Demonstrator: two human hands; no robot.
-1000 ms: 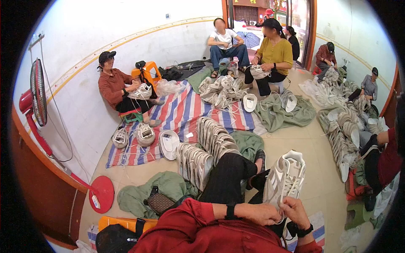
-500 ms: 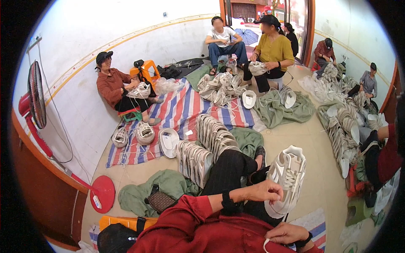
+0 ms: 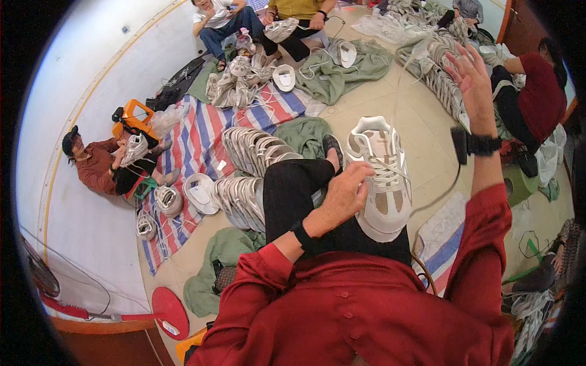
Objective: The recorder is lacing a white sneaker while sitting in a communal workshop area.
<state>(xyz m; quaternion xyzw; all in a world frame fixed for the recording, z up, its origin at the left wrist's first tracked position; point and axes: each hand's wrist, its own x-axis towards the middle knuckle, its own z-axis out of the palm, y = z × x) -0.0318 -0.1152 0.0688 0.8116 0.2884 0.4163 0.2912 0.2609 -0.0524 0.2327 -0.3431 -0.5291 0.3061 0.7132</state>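
On black-trousered legs (image 3: 288,190): beige-and-white lace-up sneaker (image 3: 386,206). Left hand (image 3: 343,196) just beside it, fingers half-curled, grip indeterminate; right hand (image 3: 472,84) high, fingers spread, any hold indeterminate. Risk: sneaker tipping, should its pale fabric laces (image 3: 384,177) be tugged sideways unbraced.

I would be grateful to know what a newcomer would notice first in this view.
Probably the beige-and-white lace-up shoe just right of centre, with the person's left hand close by its left side and the right hand raised at upper right. Next might come the closely packed rows of pale shoes left of centre, near the red, white and blue striped sheet, and the round red fan base at lower left.
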